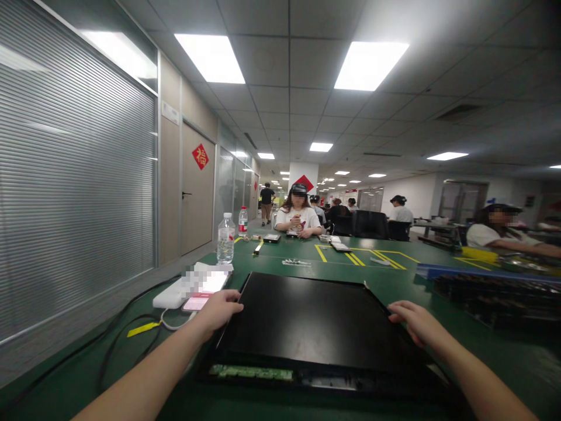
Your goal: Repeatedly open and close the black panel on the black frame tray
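A large black LCD panel [307,321] lies in front of me, its dark screen facing up. Along its near edge runs a green circuit board strip [252,372]. My left hand [224,308] grips the panel's left side, thumb and fingers bent at the edge. On the opposite side my right hand [414,320] holds the right edge, its fingertips at the rim and partly hidden. Whether the panel rests fully on the green table [263,266] or is tilted up slightly, I cannot tell.
Left of the panel are a white power strip [169,294], a pink-edged phone [197,301] and black cables [103,356]. A water bottle [225,240] stands beyond. Small screws or parts [295,262] lie ahead. Dark stacked parts [491,295] sit right. A co-worker [298,219] faces me.
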Available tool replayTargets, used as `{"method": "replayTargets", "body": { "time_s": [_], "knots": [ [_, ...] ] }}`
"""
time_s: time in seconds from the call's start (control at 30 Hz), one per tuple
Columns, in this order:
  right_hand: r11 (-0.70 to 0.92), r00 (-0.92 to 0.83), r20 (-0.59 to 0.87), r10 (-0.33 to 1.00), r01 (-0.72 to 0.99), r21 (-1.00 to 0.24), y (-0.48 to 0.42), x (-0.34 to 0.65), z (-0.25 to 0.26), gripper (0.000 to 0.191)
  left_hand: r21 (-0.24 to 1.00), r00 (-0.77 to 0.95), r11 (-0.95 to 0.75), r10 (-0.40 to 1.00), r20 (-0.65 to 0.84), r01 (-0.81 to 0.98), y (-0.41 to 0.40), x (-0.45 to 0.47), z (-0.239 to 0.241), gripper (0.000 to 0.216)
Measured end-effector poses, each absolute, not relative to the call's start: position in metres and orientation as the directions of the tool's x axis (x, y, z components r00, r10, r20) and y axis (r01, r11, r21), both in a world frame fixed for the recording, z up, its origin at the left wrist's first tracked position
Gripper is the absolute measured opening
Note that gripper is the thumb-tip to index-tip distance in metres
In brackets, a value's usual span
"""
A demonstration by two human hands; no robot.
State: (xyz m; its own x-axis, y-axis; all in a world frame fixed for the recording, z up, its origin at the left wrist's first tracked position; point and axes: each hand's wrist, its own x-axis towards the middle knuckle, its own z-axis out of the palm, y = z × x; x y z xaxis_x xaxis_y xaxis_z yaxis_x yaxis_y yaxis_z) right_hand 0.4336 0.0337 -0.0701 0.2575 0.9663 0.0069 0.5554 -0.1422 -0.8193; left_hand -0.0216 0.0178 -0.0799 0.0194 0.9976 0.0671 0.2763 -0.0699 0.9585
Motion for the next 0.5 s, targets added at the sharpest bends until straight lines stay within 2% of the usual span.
{"method": "replayTargets", "body": {
  "time_s": [0.27, 0.5],
  "knots": [
    [-0.144, 0.233, -0.014, 0.972, 0.552, -0.821, 0.036, 0.439, -0.0725, 0.029, 0.902, 0.02, -0.137, 0.99, 0.141, 0.409, 0.021, -0.024, -0.0838, 0.012],
    [-0.153, 0.232, -0.021, 0.972, 0.569, -0.808, 0.034, 0.4384, -0.0701, 0.026, 0.839, -0.053, -0.11, 0.985, 0.162, 0.533, 0.0209, -0.0236, -0.0832, 0.011]
  ]
}}
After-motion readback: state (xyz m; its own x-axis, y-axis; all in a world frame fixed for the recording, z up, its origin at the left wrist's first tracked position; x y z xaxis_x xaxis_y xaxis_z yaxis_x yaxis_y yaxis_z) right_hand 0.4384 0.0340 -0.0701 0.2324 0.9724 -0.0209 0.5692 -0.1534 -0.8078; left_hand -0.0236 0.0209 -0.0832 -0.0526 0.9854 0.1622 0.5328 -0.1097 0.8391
